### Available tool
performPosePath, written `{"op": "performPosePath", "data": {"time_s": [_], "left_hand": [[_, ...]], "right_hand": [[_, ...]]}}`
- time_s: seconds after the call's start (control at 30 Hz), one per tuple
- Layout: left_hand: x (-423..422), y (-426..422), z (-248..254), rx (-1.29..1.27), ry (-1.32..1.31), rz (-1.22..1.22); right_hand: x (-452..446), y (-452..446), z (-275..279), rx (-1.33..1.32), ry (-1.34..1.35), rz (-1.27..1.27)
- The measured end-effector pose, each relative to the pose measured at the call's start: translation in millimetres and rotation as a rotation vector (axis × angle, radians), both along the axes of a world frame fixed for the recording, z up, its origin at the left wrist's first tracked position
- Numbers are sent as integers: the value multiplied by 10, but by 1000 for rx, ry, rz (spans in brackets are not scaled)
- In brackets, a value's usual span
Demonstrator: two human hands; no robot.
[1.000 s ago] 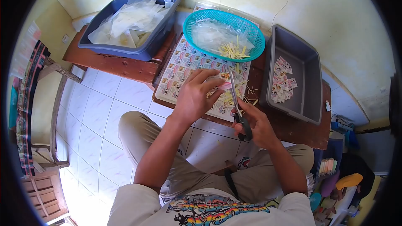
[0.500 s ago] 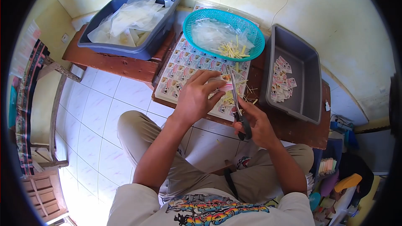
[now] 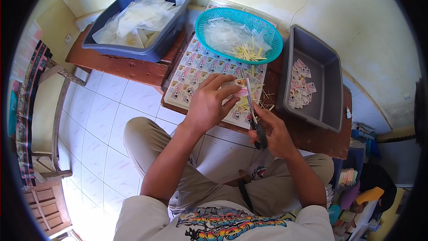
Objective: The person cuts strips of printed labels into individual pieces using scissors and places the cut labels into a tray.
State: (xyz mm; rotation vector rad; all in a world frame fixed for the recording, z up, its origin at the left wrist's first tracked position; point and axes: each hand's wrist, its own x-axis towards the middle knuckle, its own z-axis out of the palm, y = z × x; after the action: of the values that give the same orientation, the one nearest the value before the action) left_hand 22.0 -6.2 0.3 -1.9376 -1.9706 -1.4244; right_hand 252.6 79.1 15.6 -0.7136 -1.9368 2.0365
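One small paper (image 3: 242, 92), pinched in the left hand (image 3: 209, 100) over the printed sheets (image 3: 191, 72); scissors (image 3: 250, 99) in the curled right hand (image 3: 274, 129). Looks light, bendy and easy to tear, so best held by an edge.

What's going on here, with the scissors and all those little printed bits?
The person's left hand pinches a small printed piece, and the right hand holds scissors with the blades right beside it; whether they're cutting it just now is too small to tell. Under the hands lie printed sheets and loose yellowish strips. Other printed pieces sit in the grey bin. The teal basket holds clear plastic and more strips.
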Motion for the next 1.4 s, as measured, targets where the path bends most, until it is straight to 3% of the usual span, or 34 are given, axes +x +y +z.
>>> {"op": "performPosePath", "data": {"time_s": [1.4], "left_hand": [[18,2,18,5,30,22]], "right_hand": [[15,-37,1,-60,5,-35]]}}
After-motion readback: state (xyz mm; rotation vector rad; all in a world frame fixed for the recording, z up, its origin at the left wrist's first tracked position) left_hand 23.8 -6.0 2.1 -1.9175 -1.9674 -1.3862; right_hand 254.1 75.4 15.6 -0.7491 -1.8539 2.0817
